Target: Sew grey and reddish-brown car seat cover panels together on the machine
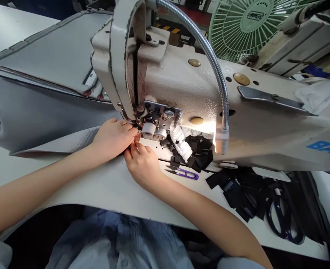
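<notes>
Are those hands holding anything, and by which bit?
The left hand lies on the grey textured fabric, at its end by the cream metal sewing machine; any grip is hidden. What the right hand holds, if anything, cannot be told.

Grey fabric (pixel 77 140) partly out of sight under the left hand (pixel 116 137), green fan (pixel 256 16) with top beyond view.

A pale-green fan (pixel 256 16) seen behind, white cloth (pixel 324 95) draped at the far right, purple snips (pixel 184 172) laid on a white tabletop (pixel 97 186), scissors (pixel 286 225) left beside scattered black pieces (pixel 236 194).
</notes>
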### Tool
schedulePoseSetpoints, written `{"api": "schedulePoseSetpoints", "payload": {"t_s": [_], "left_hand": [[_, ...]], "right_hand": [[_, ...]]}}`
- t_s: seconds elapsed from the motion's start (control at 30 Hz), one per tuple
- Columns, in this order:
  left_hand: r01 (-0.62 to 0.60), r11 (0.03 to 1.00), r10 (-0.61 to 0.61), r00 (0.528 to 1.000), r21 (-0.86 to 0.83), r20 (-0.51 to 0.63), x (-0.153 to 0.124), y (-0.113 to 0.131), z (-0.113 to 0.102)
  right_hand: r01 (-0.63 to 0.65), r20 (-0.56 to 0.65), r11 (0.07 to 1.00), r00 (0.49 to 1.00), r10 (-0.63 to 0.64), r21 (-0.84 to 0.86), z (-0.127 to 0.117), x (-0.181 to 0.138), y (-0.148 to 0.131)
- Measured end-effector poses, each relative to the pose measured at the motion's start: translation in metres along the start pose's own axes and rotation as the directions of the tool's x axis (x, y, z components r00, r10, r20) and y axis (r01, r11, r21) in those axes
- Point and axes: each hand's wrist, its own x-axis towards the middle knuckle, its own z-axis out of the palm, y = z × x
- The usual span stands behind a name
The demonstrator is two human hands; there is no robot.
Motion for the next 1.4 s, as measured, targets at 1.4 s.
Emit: {"api": "schedulePoseSetpoints", "payload": {"t_s": [1.4], "left_hand": [[0.096,0.964,-0.092,0.995,-0.249,0.026,-0.024,0.003,0.015]], "right_hand": [[0.023,-0.206,0.994,0.977,-0.046,-0.11,-0.008,0.004,-0.032]]}}
